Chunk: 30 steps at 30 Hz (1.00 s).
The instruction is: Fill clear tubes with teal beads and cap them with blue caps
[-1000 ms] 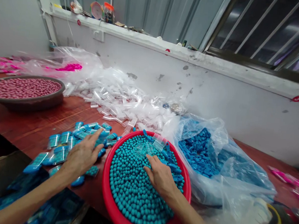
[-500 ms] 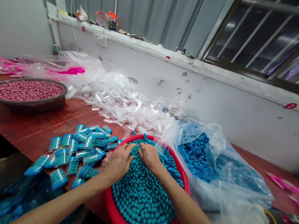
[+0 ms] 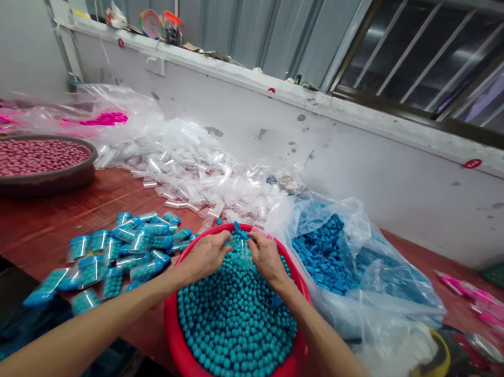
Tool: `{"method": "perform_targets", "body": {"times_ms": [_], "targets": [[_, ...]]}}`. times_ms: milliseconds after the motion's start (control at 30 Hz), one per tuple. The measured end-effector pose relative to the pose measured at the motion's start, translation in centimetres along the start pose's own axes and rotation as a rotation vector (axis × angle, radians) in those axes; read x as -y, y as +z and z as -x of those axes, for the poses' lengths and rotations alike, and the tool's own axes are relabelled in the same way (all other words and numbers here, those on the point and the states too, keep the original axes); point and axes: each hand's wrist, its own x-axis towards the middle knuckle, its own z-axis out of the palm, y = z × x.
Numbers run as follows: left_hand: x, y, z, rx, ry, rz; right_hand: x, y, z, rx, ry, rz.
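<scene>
A red basin full of round teal beads stands in front of me. Over its far part, my left hand has thumb and fingers drawn together; whatever lies in them is too small to make out. My right hand, just across from it, pinches a small clear plastic tube low over the beads. A blue cap piece rests by the far rim. Left of the basin lie several clear tubes filled with teal beads and closed with blue caps.
Clear empty tubes are heaped along the wall. A plastic bag of blue caps touches the basin's right side. A brown basin of pink beads stands at left; pink packs and a yellow-black tool lie at right.
My hands have moved slightly apart, and a clear tube now shows between them. The blue pieces at the basin's right side are mostly out of sight. The view has shifted a little right.
</scene>
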Motion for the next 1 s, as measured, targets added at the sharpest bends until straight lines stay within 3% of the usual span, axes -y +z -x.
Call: {"method": "perform_targets", "body": {"times_ms": [100,200,333,433,667,800,900,1000], "targets": [[-0.5,-0.7,3.3,0.257,-0.134,-0.065,-0.7,-0.9,3.4,0.163,0.075,0.114],[-1.0,0.9,5.2,0.385,-0.266,0.058,-1.2,0.3,6.8,0.310,0.158,0.193],[-2.4,4.7,3.9,0.383,-0.328,0.208,-1.5,2.7,7.8,0.376,0.214,0.177],[-3.2,6.3,2.3,0.426,-0.411,0.363,-1.7,2.6,7.0,0.373,0.199,0.060],[-3.0,4.8,3.3,0.638,-0.550,0.853,-1.9,0.4,7.3,0.374,0.324,-0.342],[-3.0,4.0,3.4,0.644,-0.610,1.089,-2.1,0.6,8.4,0.290,0.486,-0.716],[-2.9,3.7,3.4,0.558,-0.664,1.212,-1.9,0.7,9.4,0.283,0.447,-0.546],[-3.0,3.1,3.7,0.461,-0.616,1.162,-0.8,0.0,9.9,0.244,0.216,-0.210]]}}
